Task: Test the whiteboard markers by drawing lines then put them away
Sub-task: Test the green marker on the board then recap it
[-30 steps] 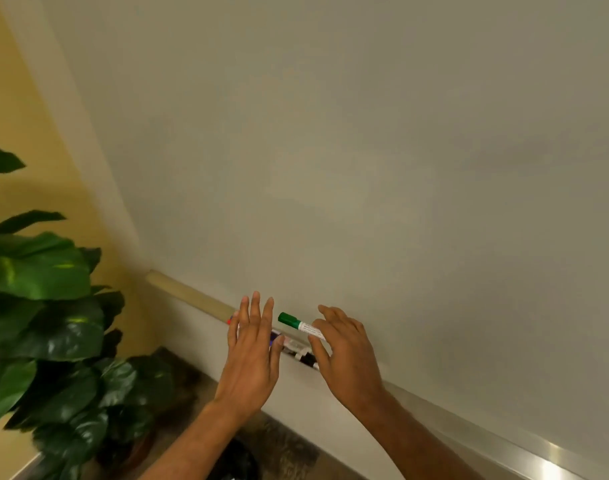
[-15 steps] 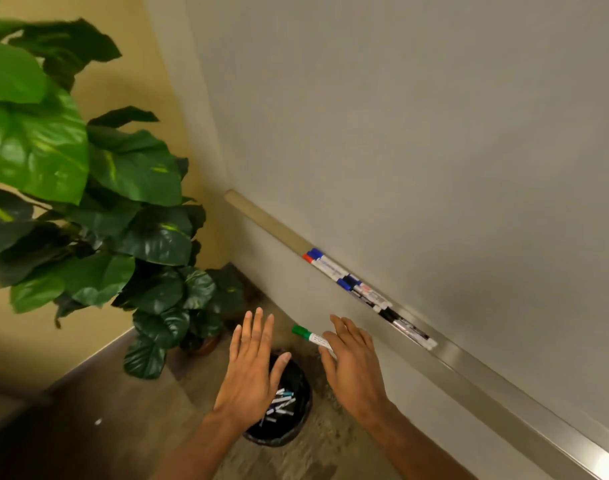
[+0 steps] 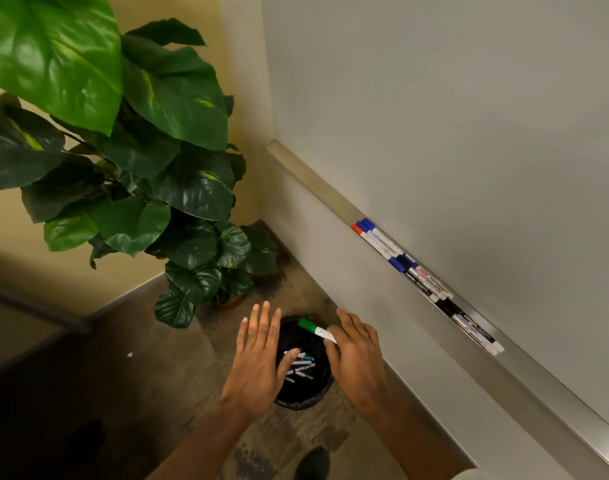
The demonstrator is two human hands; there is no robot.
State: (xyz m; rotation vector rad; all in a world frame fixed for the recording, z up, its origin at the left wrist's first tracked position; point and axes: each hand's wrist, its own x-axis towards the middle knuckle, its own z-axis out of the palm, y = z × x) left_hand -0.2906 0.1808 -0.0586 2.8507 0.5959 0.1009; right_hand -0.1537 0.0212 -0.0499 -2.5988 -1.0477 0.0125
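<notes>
Above a round black waste bin (image 3: 303, 399) on the mottled floor, the right hand (image 3: 356, 355) pinches a slim white whiteboard marker with a green cap (image 3: 315, 329). Its long axis slants, with the cap aimed up-left toward a glossy-leaved plant (image 3: 164, 140). The left hand (image 3: 258, 362) hovers flat, fingers straight, holding nothing. More capped markers (image 3: 424, 282) lie end to end in the brushed-metal tray (image 3: 331, 192).

The right hand (image 3: 356, 358) pinches a green-capped white whiteboard marker (image 3: 313, 328) over a round black bin (image 3: 303, 398) on the floor, which holds several loose markers (image 3: 301, 367). The left hand (image 3: 258, 358) is spread flat with straight fingers over the bin's left rim. Red-, blue- and black-capped markers (image 3: 424, 275) lie along the metal tray (image 3: 331, 192) at the bottom edge of the grey-white whiteboard (image 3: 469, 116).
</notes>
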